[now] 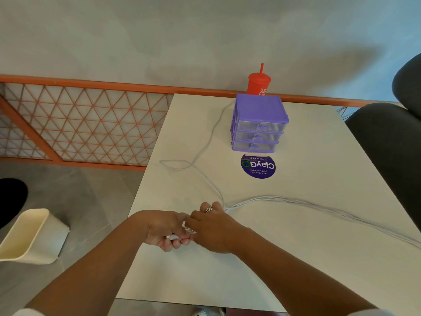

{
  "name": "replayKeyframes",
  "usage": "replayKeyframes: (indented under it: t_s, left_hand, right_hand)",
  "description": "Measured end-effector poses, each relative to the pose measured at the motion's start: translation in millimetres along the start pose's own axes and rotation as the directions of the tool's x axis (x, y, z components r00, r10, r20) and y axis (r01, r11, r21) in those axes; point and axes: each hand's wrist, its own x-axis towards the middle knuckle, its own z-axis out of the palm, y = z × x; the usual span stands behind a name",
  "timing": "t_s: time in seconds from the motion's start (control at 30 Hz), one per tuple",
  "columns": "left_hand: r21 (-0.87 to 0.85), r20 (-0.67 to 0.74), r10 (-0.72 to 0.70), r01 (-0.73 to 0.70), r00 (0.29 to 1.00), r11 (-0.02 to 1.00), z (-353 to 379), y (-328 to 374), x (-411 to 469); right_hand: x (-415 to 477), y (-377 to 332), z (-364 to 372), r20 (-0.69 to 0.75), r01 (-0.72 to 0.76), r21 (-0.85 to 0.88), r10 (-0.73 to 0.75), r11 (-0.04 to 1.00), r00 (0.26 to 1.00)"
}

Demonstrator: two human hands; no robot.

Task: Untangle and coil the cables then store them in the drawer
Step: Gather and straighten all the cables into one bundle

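White cables (pixel 296 201) lie on the white table (pixel 319 258). Several strands run together from my hands off to the right edge. One strand (pixel 206 147) loops near the left edge and runs back beside the purple drawer unit (pixel 258 124), whose three clear drawers are closed. My left hand (pixel 166 229) and my right hand (pixel 210 226) meet near the table's front left. Both pinch the cable ends between curled fingers. A ring shows on my right hand. The exact grip is partly hidden by my fingers.
A red lidded cup with a straw (pixel 258 82) stands behind the drawer unit. A round purple sticker (pixel 258 166) is on the table in front of it. An orange lattice railing (pixel 86 124) and a cream bin (pixel 29 236) are left; dark chairs (pixel 391 137) are right.
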Motion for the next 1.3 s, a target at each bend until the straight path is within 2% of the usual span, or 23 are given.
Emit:
replayKeyframes:
  t_s: [0.07,0.13,0.2,0.27,0.3,0.37,0.4,0.43,0.53,0.63,0.8,0.9,0.97,1.07,1.13,1.2,1.3]
  left_hand:
    - [-0.028,-0.015,0.014,-0.014,1.000,1.000,0,0,0]
    - [-0.064,-0.080,0.033,-0.038,0.996,0.997,1,0,0]
    - [-0.139,-0.228,0.069,-0.102,0.971,0.985,1,-4,2]
    - [-0.280,-0.405,0.102,-0.230,0.908,0.932,4,-11,7]
    - [-0.384,-0.481,0.101,-0.312,0.871,0.869,8,-14,10]
    - [-0.587,-0.586,0.062,-0.476,0.808,0.655,17,-19,16]
    - [-0.626,-0.624,0.052,-0.539,0.780,0.564,21,-21,20]
    - [-0.625,-0.659,0.049,-0.583,0.750,0.520,24,-22,21]
    - [-0.542,-0.719,0.076,-0.626,0.691,0.561,28,-28,25]
    - [-0.470,-0.727,0.096,-0.594,0.680,0.652,28,-34,26]
    - [-0.288,-0.800,0.124,-0.558,0.587,0.778,25,-40,32]
    - [-0.294,-0.807,0.145,-0.602,0.573,0.742,25,-40,35]
    - [-0.228,-0.836,0.158,-0.595,0.525,0.771,25,-39,37]
    - [-0.005,-0.894,0.198,-0.449,0.403,0.893,24,-43,44]
    - [0.118,-0.902,0.247,-0.349,0.354,0.930,21,-45,44]
    - [0.161,-0.894,0.283,-0.341,0.348,0.926,18,-46,44]
    - [0.061,-0.870,0.263,-0.439,0.417,0.897,15,-42,39]
  right_hand:
    - [3,-1,0,0.100,0.011,0.016,-0.013,1.000,0.995]
    - [5,-3,-2,0.165,-0.077,0.154,0.051,0.985,0.985]
    - [7,-4,-2,0.139,-0.173,0.274,0.139,0.946,0.980]
    - [10,-5,-2,0.110,-0.231,0.312,0.206,0.922,0.972]
    - [12,-6,-1,0.093,-0.244,0.322,0.226,0.915,0.970]
    - [16,-10,-1,0.071,-0.243,0.339,0.233,0.909,0.970]
    - [17,-12,0,0.072,-0.242,0.345,0.231,0.907,0.970]
    - [19,-15,2,0.080,-0.241,0.353,0.227,0.904,0.971]
    - [22,-21,2,0.114,-0.260,0.430,0.234,0.864,0.966]
    - [25,-25,0,0.156,-0.279,0.522,0.232,0.806,0.960]
    - [34,-29,-1,0.238,-0.341,0.637,0.245,0.691,0.940]
    - [40,-27,-1,0.231,-0.343,0.619,0.255,0.706,0.939]
    - [43,-27,-2,0.211,-0.337,0.613,0.263,0.714,0.941]
    - [46,-27,0,0.233,-0.367,0.527,0.285,0.766,0.930]
    - [47,-28,2,0.253,-0.388,0.482,0.299,0.786,0.920]
    - [47,-27,-2,0.278,-0.404,0.532,0.297,0.744,0.914]
    - [46,-15,-17,0.387,-0.449,0.703,0.233,0.551,0.892]
